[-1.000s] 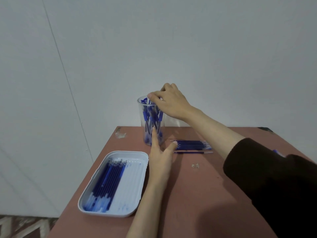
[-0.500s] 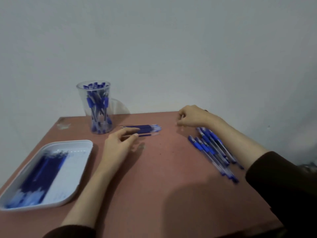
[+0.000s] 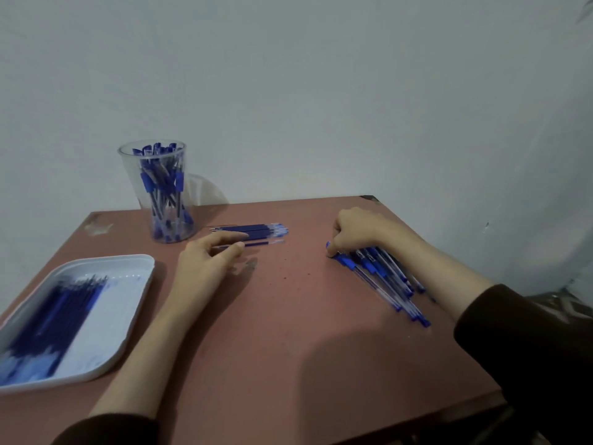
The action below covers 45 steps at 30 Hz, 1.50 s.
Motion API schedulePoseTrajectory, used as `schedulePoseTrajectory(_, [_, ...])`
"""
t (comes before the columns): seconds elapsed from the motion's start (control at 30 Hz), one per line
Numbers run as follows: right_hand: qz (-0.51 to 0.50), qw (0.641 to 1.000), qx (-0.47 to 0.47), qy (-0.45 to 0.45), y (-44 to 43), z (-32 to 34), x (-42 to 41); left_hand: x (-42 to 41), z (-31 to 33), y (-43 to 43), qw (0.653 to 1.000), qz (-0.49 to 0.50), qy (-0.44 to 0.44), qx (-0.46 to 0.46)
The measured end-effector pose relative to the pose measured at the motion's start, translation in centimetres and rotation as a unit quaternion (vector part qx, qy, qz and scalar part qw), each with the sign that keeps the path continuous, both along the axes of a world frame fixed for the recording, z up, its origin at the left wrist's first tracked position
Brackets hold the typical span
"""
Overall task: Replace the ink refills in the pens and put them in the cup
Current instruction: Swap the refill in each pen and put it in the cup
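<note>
Head view. Pinched pen (image 3: 345, 261) cap end with right hand (image 3: 356, 229), fingers curled, at far tip of pens (image 3: 385, 279) under wrist. Rested left hand (image 3: 205, 263) loose, uncurled, holding nothing; refills (image 3: 256, 231) at fingertips, cup (image 3: 157, 163) just beyond, tray (image 3: 109, 316) left of forearm.

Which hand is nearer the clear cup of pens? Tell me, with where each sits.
Left. The left hand lies just right of the clear cup, by the loose refills. The right hand is far across the table, curled on a pen in the pile.
</note>
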State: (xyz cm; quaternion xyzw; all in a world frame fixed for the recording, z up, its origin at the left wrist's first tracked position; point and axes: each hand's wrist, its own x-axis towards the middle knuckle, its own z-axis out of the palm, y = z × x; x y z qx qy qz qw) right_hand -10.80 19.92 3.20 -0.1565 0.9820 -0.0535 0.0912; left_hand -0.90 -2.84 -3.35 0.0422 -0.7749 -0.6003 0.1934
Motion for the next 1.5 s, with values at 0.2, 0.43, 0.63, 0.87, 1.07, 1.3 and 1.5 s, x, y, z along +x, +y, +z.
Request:
schedulePoseTrajectory(0.2, [0.079, 0.984, -0.161, 0.01, -3.7, 0.9, 1.0, -0.2, 0.2, 0.0, 0.999, 0.005, 0.011, 0.032])
schedulePoseTrajectory(0.43, [0.16, 0.94, -0.288, 0.09, -8.8, -0.8, 3.6, -0.2, 0.5, -0.4, 0.993, 0.054, 0.045, 0.094])
schedulePoseTrajectory(0.63, [0.192, 0.917, -0.316, 0.15, -10.3, -3.8, 4.7, 0.0, 0.8, -0.4, 0.989, 0.066, 0.037, 0.127])
schedulePoseTrajectory(0.87, [0.188, 0.923, -0.288, 0.173, -9.9, -4.6, 4.5, 0.2, 1.0, -0.4, 0.992, 0.061, 0.033, 0.11])
schedulePoseTrajectory(1.07, [0.167, 0.93, -0.264, 0.194, -9.5, -4.4, 4.7, 0.0, 0.9, -0.5, 0.991, 0.065, 0.027, 0.113])
schedulePoseTrajectory(1.3, [0.082, 0.957, -0.215, 0.177, -8.1, -4.3, 3.4, -0.2, 0.4, -1.1, 0.994, 0.085, -0.014, 0.061])
schedulePoseTrajectory(1.5, [0.11, 0.909, -0.361, 0.177, -7.9, -4.2, 3.5, 0.8, 0.9, -0.2, 0.982, -0.113, -0.102, -0.108])
